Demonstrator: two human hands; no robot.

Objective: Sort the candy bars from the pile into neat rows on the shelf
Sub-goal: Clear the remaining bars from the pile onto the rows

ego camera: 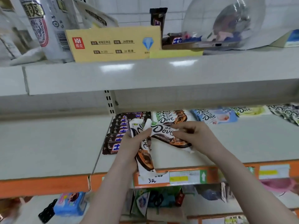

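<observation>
My left hand (131, 145) grips a stack of white-and-brown Dove bars (144, 156), held upright over the front of the middle shelf (226, 143). My right hand (190, 132) pinches another white-and-brown Dove bar (163, 130) lying flat just above the shelf, its left end touching my left fingers. Behind it a row of matching Dove bars (169, 118) lies on the shelf. A row of dark Snickers bars (116, 135) runs front to back on the left. Blue Dove bars (213, 116), green ones (249, 110) and patterned ones (286, 113) lie further right.
The upper shelf (145, 75) carries a yellow cardboard box (113, 43), white bags (48, 29), a few Snickers bars (174, 40) and a clear plastic dome (223, 20). Orange price rails (186, 177) edge the middle shelf. Assorted packets sit on the lower shelf (69, 204).
</observation>
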